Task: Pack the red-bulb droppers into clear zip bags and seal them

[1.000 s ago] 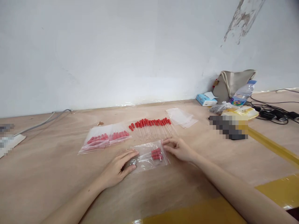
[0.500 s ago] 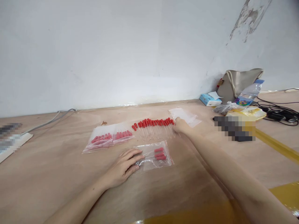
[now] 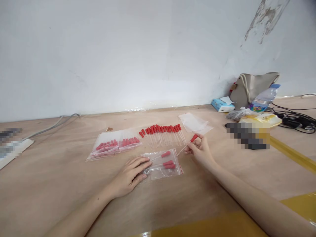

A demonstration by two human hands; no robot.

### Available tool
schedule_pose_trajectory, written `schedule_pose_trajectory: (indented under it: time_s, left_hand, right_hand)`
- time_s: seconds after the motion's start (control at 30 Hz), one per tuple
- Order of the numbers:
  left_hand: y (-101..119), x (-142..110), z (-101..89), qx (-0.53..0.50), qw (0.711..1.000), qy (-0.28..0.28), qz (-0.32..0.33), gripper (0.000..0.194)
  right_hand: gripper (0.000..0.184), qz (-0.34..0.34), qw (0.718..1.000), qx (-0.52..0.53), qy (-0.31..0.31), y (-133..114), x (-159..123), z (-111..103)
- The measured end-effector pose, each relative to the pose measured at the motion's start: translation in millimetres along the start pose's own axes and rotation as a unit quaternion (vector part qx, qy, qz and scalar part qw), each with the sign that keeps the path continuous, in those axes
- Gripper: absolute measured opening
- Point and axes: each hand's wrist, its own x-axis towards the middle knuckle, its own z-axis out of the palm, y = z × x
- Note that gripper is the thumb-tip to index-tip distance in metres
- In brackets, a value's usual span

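My right hand (image 3: 199, 149) pinches a dropper (image 3: 194, 138) by its red rubber bulb, the thin clear tube slanting down to the left toward a clear zip bag (image 3: 158, 176). Inside that bag lie 3 droppers with red bulbs (image 3: 169, 164). Across the left end of the bag rests my left hand (image 3: 130, 174), fingers stretched out and thumb apart, touching the plastic. Just beyond, a row of loose droppers (image 3: 163, 129) lies side by side, bulbs pointing away from me. To the left are stacked zip bags (image 3: 101, 154) with droppers in them.
Flat unfilled bags (image 3: 194, 122) lie behind my right hand. Farther right stand a tissue pack (image 3: 222, 105), a grey bag (image 3: 256, 87) and a plastic bottle (image 3: 265, 98), with black cables (image 3: 298, 121) beside them. A grey cable (image 3: 53, 126) runs along the left.
My right hand has come back from the right end of the row, now with one dropper in its fingers. One dropper in the bag has shifted apart from the others. My left hand stays put.
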Motion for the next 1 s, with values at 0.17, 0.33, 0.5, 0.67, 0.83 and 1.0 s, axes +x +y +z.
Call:
schedule_pose_trajectory:
  time_s: [0.17, 0.33, 0.5, 0.67, 0.83, 1.0]
  left_hand:
    - [-1.6, -0.5, 0.6, 0.003, 1.0, 0.002, 0.002, 0.039]
    - [-2.6, -1.2, 1.1, 0.0, 1.0, 0.005, 0.005, 0.039]
    - [-1.3, -0.8, 0.5, -0.003, 1.0, 0.005, 0.004, 0.038]
    - [0.3, -0.9, -0.2, -0.006, 1.0, 0.003, 0.002, 0.039]
    - [-1.2, -0.6, 0.4, -0.007, 1.0, 0.007, 0.004, 0.036]
    - [-2.2, -0.8, 1.0, -0.012, 1.0, 0.011, 0.008, 0.034]
  right_hand:
    - [0.055, 0.001, 0.999, 0.03, -0.013, 9.0, -7.4, 7.5]
    - [0.047, 0.061, 0.995, 0.041, -0.066, 7.2, -15.4, 8.1]
    - [0.029, 0.038, 0.968, -0.149, -0.199, 2.8, -13.4, -3.8]
    - [0.018, -0.097, 0.924, -0.326, -0.175, -1.8, -10.6, -0.2]
    - [0.019, -0.056, 0.934, -0.234, -0.264, -6.0, -21.7, 17.2]
    - [0.028, -0.026, 0.951, -0.202, -0.232, -0.4, -11.2, 8.6]
